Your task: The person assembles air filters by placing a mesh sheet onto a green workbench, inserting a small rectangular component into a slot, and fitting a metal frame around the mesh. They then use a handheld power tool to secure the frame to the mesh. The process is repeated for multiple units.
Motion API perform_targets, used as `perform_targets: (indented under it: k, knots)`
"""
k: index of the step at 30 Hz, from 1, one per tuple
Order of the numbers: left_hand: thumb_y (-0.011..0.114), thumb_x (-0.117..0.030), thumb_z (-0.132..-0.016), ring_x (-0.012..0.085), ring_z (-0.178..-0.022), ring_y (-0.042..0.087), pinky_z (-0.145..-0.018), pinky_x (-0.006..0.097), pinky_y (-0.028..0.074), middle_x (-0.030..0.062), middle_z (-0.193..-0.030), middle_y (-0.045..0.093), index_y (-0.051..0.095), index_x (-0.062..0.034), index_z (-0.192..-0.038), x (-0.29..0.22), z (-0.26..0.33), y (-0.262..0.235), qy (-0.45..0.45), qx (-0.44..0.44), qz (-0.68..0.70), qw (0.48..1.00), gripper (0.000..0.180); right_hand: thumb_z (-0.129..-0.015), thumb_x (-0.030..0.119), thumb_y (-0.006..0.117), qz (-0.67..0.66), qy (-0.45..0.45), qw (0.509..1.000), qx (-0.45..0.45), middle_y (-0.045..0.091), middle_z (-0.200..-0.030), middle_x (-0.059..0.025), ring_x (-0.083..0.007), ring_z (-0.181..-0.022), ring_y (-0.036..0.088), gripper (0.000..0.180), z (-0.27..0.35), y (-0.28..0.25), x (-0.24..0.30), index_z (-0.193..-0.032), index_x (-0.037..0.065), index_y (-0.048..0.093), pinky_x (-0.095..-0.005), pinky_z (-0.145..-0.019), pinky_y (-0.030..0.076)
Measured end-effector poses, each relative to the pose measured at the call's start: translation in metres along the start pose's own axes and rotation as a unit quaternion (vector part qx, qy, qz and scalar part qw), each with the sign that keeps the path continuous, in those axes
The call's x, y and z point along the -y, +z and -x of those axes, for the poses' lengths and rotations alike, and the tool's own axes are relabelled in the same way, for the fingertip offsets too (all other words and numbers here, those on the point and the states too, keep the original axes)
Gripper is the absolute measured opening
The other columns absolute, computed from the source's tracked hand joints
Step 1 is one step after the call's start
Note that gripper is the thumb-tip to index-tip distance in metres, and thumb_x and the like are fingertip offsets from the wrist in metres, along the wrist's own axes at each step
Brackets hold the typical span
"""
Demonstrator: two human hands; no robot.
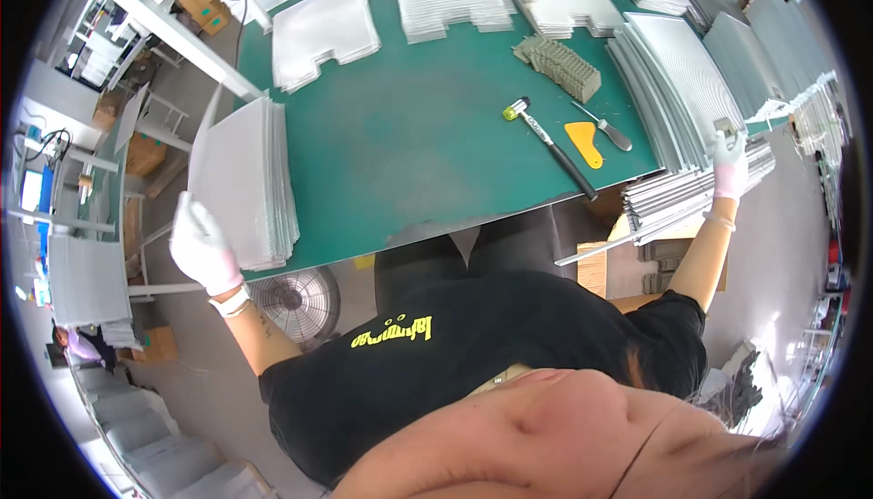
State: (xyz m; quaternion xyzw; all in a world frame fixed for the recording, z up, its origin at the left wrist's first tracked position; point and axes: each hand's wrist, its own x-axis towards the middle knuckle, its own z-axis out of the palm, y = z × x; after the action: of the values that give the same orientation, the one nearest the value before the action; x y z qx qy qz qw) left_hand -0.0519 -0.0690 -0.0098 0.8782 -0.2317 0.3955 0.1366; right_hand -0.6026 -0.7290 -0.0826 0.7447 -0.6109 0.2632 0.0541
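My left hand [202, 243], in a white glove, is closed at the near left edge of a stack of thin pale panels [241, 181]. Its fingertips pinch the edge of a thin panel [207, 122], seen almost edge-on and tilted up beside the stack. At the right end of the table, my right hand [730, 164], also gloved, reaches the near corner of a stack of grey mesh panels [677, 67]. The fingers are closed on a small grey piece [724, 124] at that corner; part of it is hidden by them.
A green-topped table [391, 135] carries a mallet [555, 154], a yellow scraper [584, 143], a screwdriver [607, 128] and a row of small beige pieces [559, 64]. More panel stacks [326, 31] line its far side. Metal strips [668, 199] lie at right; a fan [296, 304] stands below.
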Motion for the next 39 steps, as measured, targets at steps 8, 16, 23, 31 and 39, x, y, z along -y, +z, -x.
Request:
perform_targets:
  k: [8, 16, 23, 31, 39]
  knots:
    - [0.07, -0.009, -0.083, 0.0344, -0.099, 0.069, -0.088, 0.044, 0.054, 0.0145, -0.109, 0.072, 0.071, -0.004, -0.112, -0.179, 0.052, -0.013, 0.205, 0.109, 0.315, 0.92, 0.029, -0.095, 0.018, 0.065, -0.312, -0.238, 0.914, 0.1, 0.07, -0.093, -0.0137, -0.0247, -0.081, 0.068, 0.039, 0.136, -0.029, 0.222, -0.132, 0.004, 0.065, -0.0342, -0.079, 0.054]
    - [0.064, -0.038, -0.091, 0.0368, -0.085, 0.066, -0.076, 0.047, 0.053, 0.0157, -0.088, 0.066, 0.064, -0.0069, -0.088, -0.284, 0.098, 0.07, 0.269, 0.454, 0.391, 0.754, 0.031, -0.087, 0.029, 0.068, -0.28, -0.564, 0.744, 0.222, 0.058, -0.141, -0.0175, -0.039, -0.136, 0.048, 0.046, 0.212, 0.113, 0.36, -0.129, 0.011, 0.066, -0.0544, -0.116, 0.034]
    - [0.058, -0.04, -0.091, 0.0345, -0.101, 0.068, -0.089, 0.047, 0.053, 0.0174, -0.108, 0.07, 0.07, -0.006, -0.108, -0.178, -0.083, 0.266, 0.221, 0.258, 0.064, 0.938, 0.04, -0.085, 0.024, 0.064, -0.265, -0.547, 0.758, 0.238, 0.054, -0.145, -0.0167, -0.0385, -0.14, 0.044, 0.048, 0.213, 0.106, 0.38, -0.132, 0.012, 0.064, -0.0548, -0.119, 0.029]
    - [0.07, -0.046, -0.082, 0.0263, -0.118, 0.067, -0.099, 0.042, 0.052, 0.0125, -0.131, 0.067, 0.069, -0.0085, -0.125, -0.144, -0.138, 0.365, -0.051, 0.43, -0.11, 0.895, 0.057, -0.084, 0.025, 0.064, -0.228, -0.52, 0.782, 0.255, 0.055, -0.144, -0.0163, -0.0389, -0.14, 0.044, 0.05, 0.209, 0.106, 0.37, -0.132, 0.011, 0.064, -0.0544, -0.119, 0.029]
    - [0.07, -0.041, -0.083, 0.0343, -0.119, 0.065, -0.098, 0.05, 0.051, 0.0156, -0.134, 0.061, 0.048, -0.0041, -0.146, -0.099, -0.155, 0.381, -0.189, 0.374, -0.022, 0.908, 0.076, -0.084, 0.026, 0.065, -0.246, -0.528, 0.773, 0.251, 0.054, -0.144, -0.0155, -0.0379, -0.139, 0.044, 0.05, 0.212, 0.103, 0.379, -0.131, 0.012, 0.064, -0.0543, -0.119, 0.029]
